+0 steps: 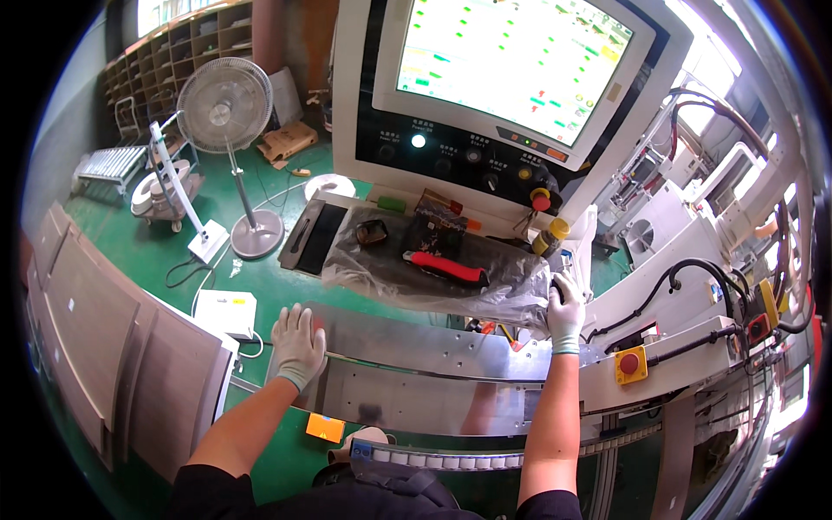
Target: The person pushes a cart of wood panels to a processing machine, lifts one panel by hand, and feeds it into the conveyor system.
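My left hand, in a white glove, lies with its fingers stretched out over the left end of a long silvery metal plate. A small red patch shows beside its fingertips. My right hand, also gloved, is at the right end of a shelf covered with clear plastic film. Its fingers bend around a small dark thing that I cannot make out. On the film between the hands rest a red and black utility knife, a dark patterned box and a small black object.
Above the shelf stands a control cabinet with a lit screen and a red emergency button. Another emergency button sits on the right-hand beam. At left are a standing fan and stacked brown panels. A roller track runs near my body.
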`<state>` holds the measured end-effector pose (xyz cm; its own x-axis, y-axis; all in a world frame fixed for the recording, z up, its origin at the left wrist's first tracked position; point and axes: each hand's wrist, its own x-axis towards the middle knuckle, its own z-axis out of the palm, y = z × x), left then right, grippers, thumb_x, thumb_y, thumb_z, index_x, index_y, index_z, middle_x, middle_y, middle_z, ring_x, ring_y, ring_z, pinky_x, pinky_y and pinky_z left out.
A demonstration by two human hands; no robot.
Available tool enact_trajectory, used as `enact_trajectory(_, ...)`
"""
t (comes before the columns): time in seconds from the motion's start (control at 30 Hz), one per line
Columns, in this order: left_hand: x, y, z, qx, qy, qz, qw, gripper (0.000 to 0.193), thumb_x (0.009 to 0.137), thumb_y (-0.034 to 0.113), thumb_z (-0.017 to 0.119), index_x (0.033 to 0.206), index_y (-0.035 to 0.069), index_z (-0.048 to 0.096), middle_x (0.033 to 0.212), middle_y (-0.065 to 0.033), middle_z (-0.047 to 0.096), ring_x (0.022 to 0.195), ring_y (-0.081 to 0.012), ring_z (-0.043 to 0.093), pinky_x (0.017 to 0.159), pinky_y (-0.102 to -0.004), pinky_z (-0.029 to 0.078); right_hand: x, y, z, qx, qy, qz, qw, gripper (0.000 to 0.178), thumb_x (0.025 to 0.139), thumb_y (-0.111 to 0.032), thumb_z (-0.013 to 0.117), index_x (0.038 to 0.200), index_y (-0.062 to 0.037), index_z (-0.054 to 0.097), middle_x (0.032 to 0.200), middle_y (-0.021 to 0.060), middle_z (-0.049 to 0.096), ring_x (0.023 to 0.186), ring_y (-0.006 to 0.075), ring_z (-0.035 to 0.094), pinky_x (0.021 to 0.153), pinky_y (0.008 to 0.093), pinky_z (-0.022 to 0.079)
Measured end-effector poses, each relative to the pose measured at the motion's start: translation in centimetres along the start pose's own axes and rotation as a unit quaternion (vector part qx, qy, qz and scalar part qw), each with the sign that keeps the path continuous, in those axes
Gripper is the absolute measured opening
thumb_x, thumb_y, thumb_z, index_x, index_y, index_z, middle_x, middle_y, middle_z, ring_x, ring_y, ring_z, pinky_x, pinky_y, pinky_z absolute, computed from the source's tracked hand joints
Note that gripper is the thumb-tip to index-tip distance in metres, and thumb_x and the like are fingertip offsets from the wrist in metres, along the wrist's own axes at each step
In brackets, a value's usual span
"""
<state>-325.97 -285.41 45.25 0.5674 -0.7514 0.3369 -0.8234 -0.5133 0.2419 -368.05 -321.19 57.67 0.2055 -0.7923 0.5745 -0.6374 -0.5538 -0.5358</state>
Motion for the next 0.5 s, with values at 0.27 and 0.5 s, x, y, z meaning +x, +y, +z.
enact_trajectory(0.27,0.06,-0.02,0.25,-0.001,0.0,-0.001,1.0,0.059,0.094,0.036,0.062,0.144,0.005,0.055,0.156,-0.0204,0.05,0.146,-0.0455,0.041,0.119,-0.0587,0.03,0.0,0.91,0.43,-0.029,0.021,-0.006,0.999,0.035,0.094,-0.012,0.066,0.127,-0.0019,0.072,0.136,0.0199,0.069,0.13,0.0352,0.065,0.113,0.0411,0.048)
enact_trajectory(0.5,0.11,0.05,-0.01,-0.002,0.0,-0.004,1.0,0.059,0.094,0.037,0.062,0.143,0.005,0.055,0.155,-0.0207,0.05,0.146,-0.0459,0.041,0.118,-0.0593,0.03,0.14,0.95,0.82,-0.059,0.015,0.015,0.998,0.036,0.096,-0.014,0.064,0.13,-0.0032,0.071,0.142,0.0202,0.065,0.136,0.0353,0.06,0.116,0.0422,0.045)
